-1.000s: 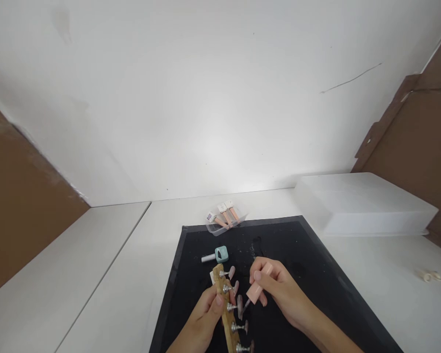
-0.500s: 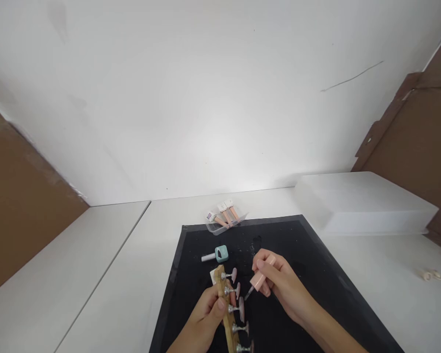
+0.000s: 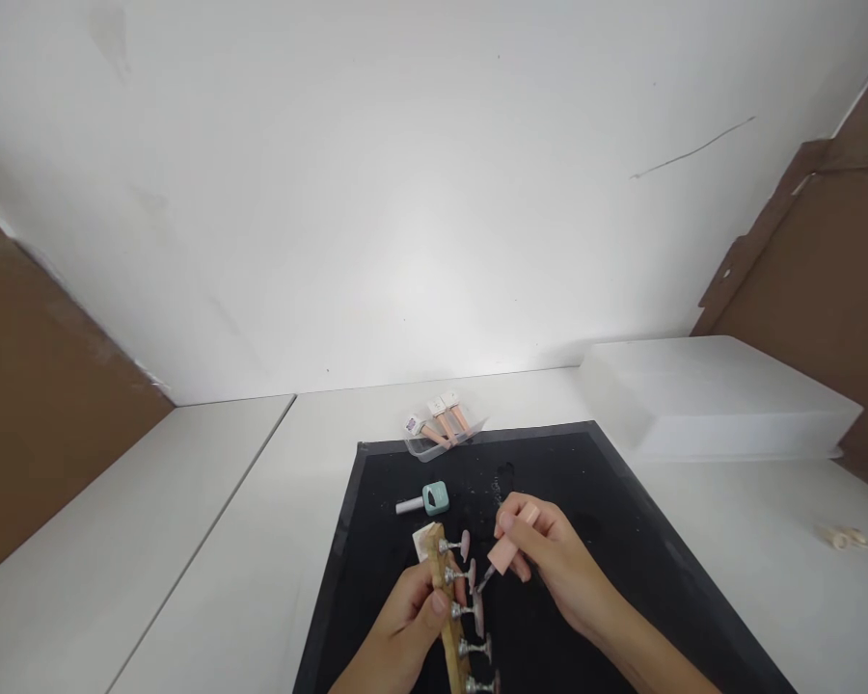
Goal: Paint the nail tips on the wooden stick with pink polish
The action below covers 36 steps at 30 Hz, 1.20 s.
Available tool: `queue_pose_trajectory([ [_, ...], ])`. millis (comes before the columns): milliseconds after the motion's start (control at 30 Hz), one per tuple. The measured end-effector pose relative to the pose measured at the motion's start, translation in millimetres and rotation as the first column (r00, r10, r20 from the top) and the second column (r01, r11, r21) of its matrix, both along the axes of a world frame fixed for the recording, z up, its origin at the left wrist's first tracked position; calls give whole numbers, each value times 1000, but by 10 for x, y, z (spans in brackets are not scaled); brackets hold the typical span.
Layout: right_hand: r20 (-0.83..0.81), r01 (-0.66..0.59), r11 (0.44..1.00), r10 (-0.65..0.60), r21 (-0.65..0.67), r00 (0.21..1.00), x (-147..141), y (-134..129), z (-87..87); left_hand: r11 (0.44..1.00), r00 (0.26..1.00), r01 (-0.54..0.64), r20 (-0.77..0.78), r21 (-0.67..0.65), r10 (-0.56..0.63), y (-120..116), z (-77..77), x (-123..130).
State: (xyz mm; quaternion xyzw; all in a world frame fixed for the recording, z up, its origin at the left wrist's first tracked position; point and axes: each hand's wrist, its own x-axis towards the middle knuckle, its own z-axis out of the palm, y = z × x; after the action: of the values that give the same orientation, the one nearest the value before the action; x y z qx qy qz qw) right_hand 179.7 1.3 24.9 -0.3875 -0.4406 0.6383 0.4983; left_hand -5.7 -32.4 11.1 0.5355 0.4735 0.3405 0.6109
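Observation:
My left hand is wrapped round a wooden strip that carries several metal stands, each topped with a pinkish nail tip. Behind the strip, the same hand also seems to hold a white-labelled bottle, mostly hidden. Between the fingers of my right hand is a pink brush cap, its thin brush pointing down and left. The brush end meets or nearly meets a nail tip near the middle of the strip.
A teal bottle with a pale cap lies on the black mat. Behind it, a clear tray holds pink-capped bottles. A white box stands right; small beige pieces lie at far right.
My right hand has moved the brush slightly left, onto or against the nail tips. The wooden strip in my left hand has shifted a little to the right.

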Motion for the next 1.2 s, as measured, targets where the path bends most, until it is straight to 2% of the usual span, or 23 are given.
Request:
queue_pose_trajectory([
  [133,-15,41,999,-41,-16,999,2,-5,5,999,999,33,-3,17,-33,14,-61,-32],
  [300,1,-114,993,114,22,993,-9,-46,-38,997,997,57,-50,53,-55,19,-60,-36],
  [367,22,-133,991,133,32,991,-13,-52,-41,996,997,65,-56,55,-62,12,-49,-33],
  [600,57,43,998,-45,37,997,-1,0,-6,994,994,78,-87,72,-72,-12,-52,-35],
  [667,47,58,998,-59,40,997,10,4,-18,993,994,82,-80,80,-75,-13,-48,-36],
  [867,42,-137,989,134,58,990,23,-47,-62,995,996,71,-59,71,-67,-7,-8,-28],
  [933,52,-153,986,150,64,987,18,-56,-52,994,996,72,-64,79,-67,-5,1,-19],
  [1200,76,68,997,-71,41,995,14,-4,-7,988,991,91,-113,124,-77,-6,3,15],
])
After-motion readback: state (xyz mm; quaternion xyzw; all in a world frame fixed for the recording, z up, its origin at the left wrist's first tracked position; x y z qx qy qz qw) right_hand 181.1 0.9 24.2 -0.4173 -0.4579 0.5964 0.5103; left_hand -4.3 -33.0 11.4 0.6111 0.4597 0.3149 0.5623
